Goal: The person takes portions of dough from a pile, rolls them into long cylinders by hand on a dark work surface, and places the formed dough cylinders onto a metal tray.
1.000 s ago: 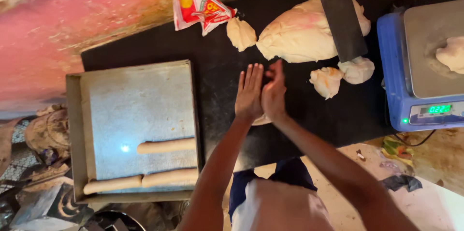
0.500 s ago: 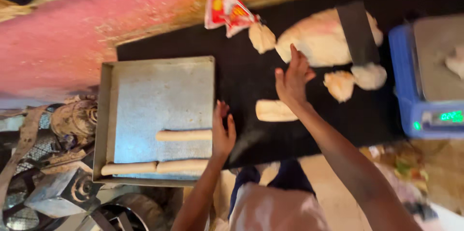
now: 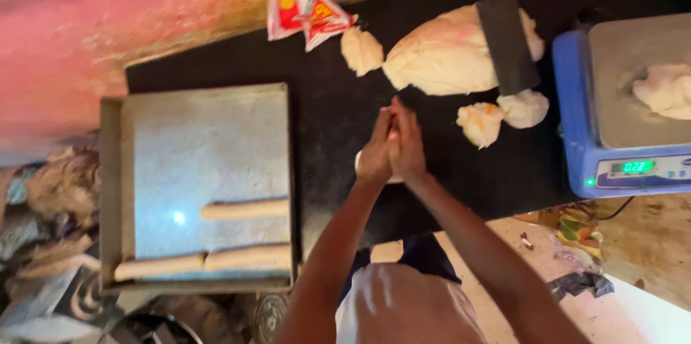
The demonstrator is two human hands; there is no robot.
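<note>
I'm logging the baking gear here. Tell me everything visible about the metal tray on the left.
The metal tray is a rectangular, shallow-rimmed pan of dull grey, floury-looking metal. It lies flat at the left end of the black worktop, below the pink wall. Three pale dough logs lie on its near half. Neither hand touches it.

Bare counter [image 3: 327,142] between tray [image 3: 109,193] and dough lumps [image 3: 481,122]

The left hand [image 3: 376,153] and right hand [image 3: 405,146] press together over a pale dough piece [image 3: 360,164], hiding all but a sliver of it. The dark scraper [image 3: 507,42] covers part of the big dough mound [image 3: 446,52]. The scale [image 3: 619,110] runs off the right edge. The clutter [image 3: 50,193] left of the tray is too blurred to tell.
</note>
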